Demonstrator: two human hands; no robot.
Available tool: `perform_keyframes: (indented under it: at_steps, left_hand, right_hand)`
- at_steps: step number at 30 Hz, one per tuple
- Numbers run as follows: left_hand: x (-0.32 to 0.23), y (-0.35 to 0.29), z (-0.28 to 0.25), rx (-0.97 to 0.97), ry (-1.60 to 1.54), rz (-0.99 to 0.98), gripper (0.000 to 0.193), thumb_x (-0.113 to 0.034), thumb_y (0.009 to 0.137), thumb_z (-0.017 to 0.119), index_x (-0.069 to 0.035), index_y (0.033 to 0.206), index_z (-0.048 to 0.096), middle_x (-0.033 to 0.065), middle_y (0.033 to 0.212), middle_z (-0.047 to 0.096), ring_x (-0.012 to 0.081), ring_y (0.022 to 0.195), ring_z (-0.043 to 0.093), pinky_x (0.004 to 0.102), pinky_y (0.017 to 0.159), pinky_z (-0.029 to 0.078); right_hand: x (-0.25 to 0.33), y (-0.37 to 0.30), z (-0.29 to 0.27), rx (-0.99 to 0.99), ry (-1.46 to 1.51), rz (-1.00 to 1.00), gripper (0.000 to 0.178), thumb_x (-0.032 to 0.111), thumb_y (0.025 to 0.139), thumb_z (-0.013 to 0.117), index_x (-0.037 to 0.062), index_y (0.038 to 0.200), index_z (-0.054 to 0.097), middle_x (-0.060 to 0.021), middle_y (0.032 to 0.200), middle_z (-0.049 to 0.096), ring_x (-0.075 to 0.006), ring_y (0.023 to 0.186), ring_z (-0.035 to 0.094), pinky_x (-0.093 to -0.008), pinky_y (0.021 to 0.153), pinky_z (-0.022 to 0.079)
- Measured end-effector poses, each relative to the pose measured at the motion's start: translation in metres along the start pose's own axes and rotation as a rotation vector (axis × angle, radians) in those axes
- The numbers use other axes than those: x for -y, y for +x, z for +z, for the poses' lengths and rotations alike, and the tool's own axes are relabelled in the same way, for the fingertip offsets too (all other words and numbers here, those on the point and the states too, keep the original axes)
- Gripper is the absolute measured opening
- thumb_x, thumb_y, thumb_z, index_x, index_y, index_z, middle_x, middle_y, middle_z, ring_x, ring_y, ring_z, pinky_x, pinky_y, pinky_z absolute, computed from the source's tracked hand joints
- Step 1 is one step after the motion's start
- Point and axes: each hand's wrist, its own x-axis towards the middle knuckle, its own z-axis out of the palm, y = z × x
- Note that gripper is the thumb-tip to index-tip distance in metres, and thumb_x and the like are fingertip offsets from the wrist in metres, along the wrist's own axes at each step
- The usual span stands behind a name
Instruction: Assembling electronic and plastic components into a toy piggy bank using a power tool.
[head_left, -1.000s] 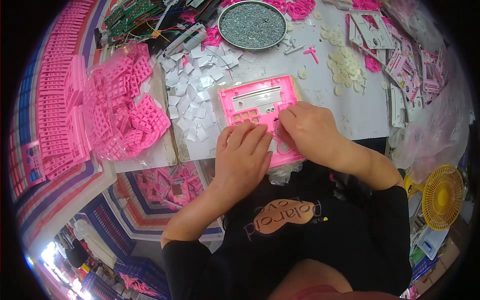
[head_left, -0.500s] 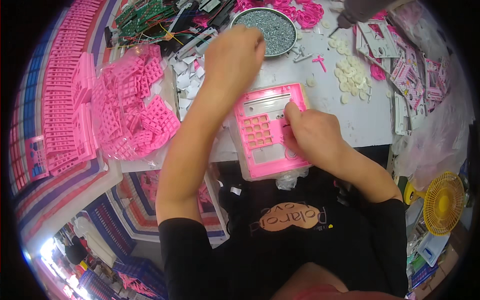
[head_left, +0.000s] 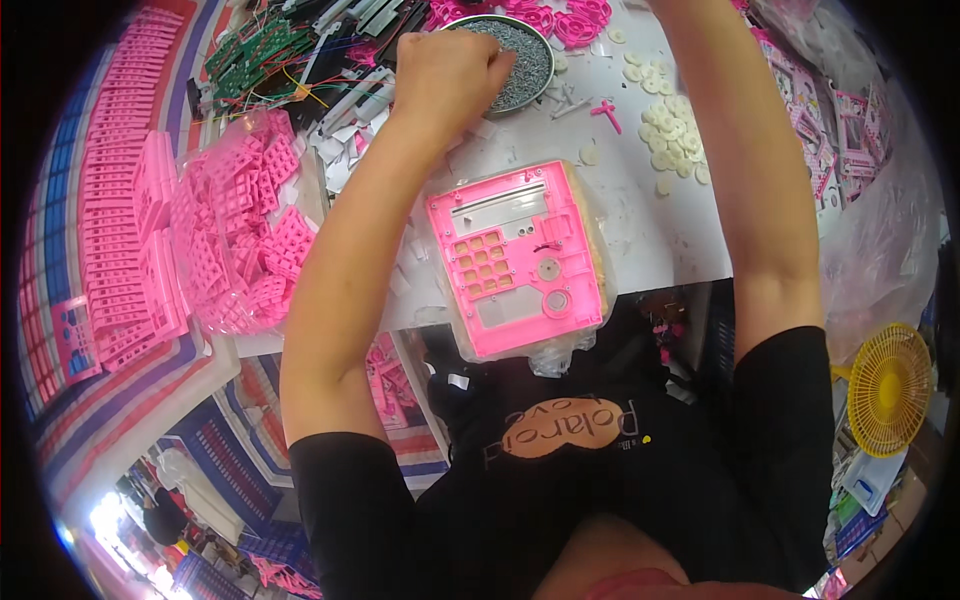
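My left hand [head_left: 445,80] reaches over the round tin [head_left: 551,72] of small grey screws [head_left: 522,78], its fingers curled and the thumb drawn in. The fingertips are hidden, so what they hold cannot be made out. My right forearm [head_left: 745,150] stretches up past the top edge, and that hand is out of the picture. Between the arms lies a pink plastic housing [head_left: 520,307], its inner side up, on a plastic-wrapped pad [head_left: 598,250]. A white disc [head_left: 549,269] sits in the housing, above a round opening. The housing has a grid of square holes and a clear window strip.
White discs [head_left: 672,135] lie piled near my right forearm, with a pink cross-shaped part [head_left: 607,115] left of them. A bag of pink keypads [head_left: 240,220] stands left, stacked pink panels [head_left: 125,180] beyond it. Green circuit boards [head_left: 255,65] lie at back left; a yellow fan [head_left: 888,390] stands right.
My right hand has left the housing and gone up out of view, uncovering the white disc. My left hand stays at the tin. The whole view has shifted slightly.
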Motion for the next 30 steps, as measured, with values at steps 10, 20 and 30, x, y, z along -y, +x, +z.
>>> perform_keyframes:
  at_steps: [10,20,30]
  left_hand:
    - [-0.096,-0.161,-0.043,-0.066,-0.517,0.007,0.015,-0.009,0.082,0.076,-0.014,0.093,0.067,0.0001,0.086,0.068,0.0205,0.086,0.065,0.0475,0.104,0.033]
    - [-0.105,-0.172,-0.042,-0.142,-0.690,-0.059,0.021,-0.010,0.079,0.079,-0.014,0.096,0.068,-0.0015,0.082,0.066,0.0193,0.081,0.064,0.0491,0.104,0.032]
    - [-0.101,-0.184,-0.037,-0.101,-0.455,-0.005,0.030,-0.027,0.076,0.081,-0.013,0.099,0.069,-0.0007,0.111,0.063,0.0192,0.109,0.057,0.0560,0.110,0.029]
  right_hand:
    - [0.092,-0.144,0.063,0.053,0.273,0.307,0.032,0.023,0.094,0.069,0.0027,0.115,0.056,-0.0003,0.066,0.055,-0.0115,0.057,0.052,-0.0289,0.055,0.046]
    - [0.127,-0.202,0.087,0.062,0.463,0.304,0.046,0.021,0.086,0.079,-0.0010,0.117,0.053,-0.0072,0.081,0.062,-0.0091,0.065,0.059,-0.0235,0.058,0.047]
    - [0.100,-0.231,0.084,0.099,0.273,0.335,0.038,0.028,0.096,0.071,0.0072,0.115,0.045,-0.0023,0.066,0.051,-0.0127,0.056,0.049,-0.0313,0.056,0.044]
